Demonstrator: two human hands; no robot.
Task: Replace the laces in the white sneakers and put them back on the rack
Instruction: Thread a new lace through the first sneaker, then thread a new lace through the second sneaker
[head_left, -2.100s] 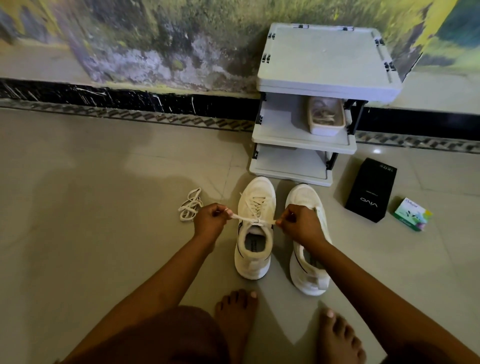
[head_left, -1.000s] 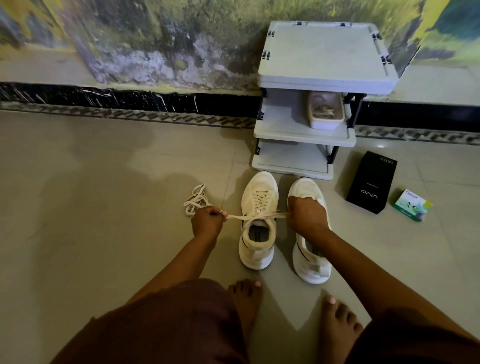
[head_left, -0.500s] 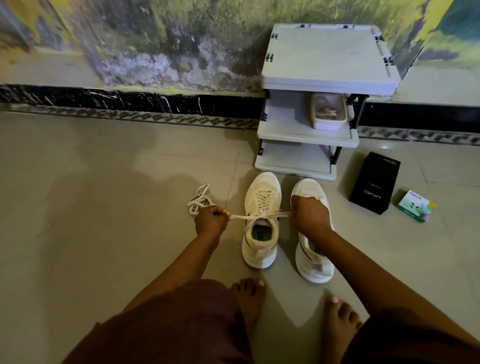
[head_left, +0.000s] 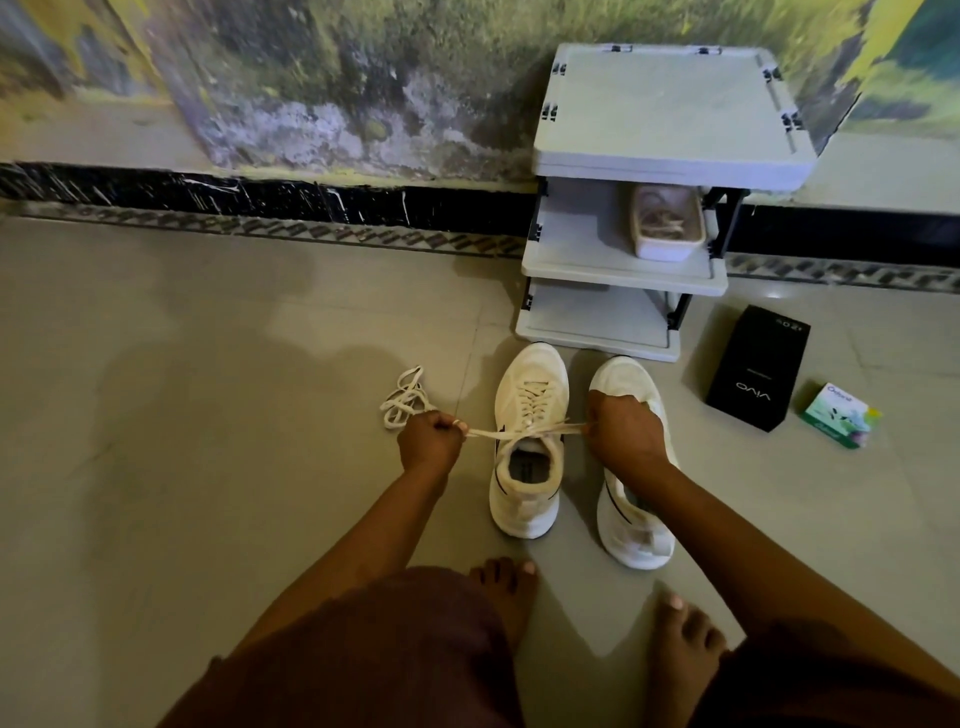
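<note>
**Desk:** Where is the lace?

**Me:** From my feed, the lace (head_left: 524, 430) is stretched taut across the mouth of the left sneaker (head_left: 527, 499), just below its crossed lacing. The left hand (head_left: 430, 441) holds one end, its grip clamped on the lace with the fingers curled. The right hand (head_left: 626, 434) holds the other end in a closed fist, grip also clamped on the lace.

**Desk:** And the shoes?

**Me:** Both stand upright on the floor (head_left: 208, 415), side by side, toes towards the rack (head_left: 670, 104) and close to its bottom shelf. The right sneaker (head_left: 623, 374) is partly covered by the right hand. I cannot tell whether the hand touches it.

**Desk:** Anything else nearby?

**Me:** A loose bundle of lace (head_left: 402, 400) lies on the floor just beyond the left hand. I cannot tell whether it joins the stretched one. A pale tub (head_left: 667, 244) sits on the rack's middle shelf, with what looks like more laces inside. To the right of the rack, a black box (head_left: 756, 369) and a small green box (head_left: 840, 415) lie on the floor near each other. The person's left foot (head_left: 506, 587) and right foot (head_left: 680, 639) are bare, planted behind the sneakers' heels.
</note>
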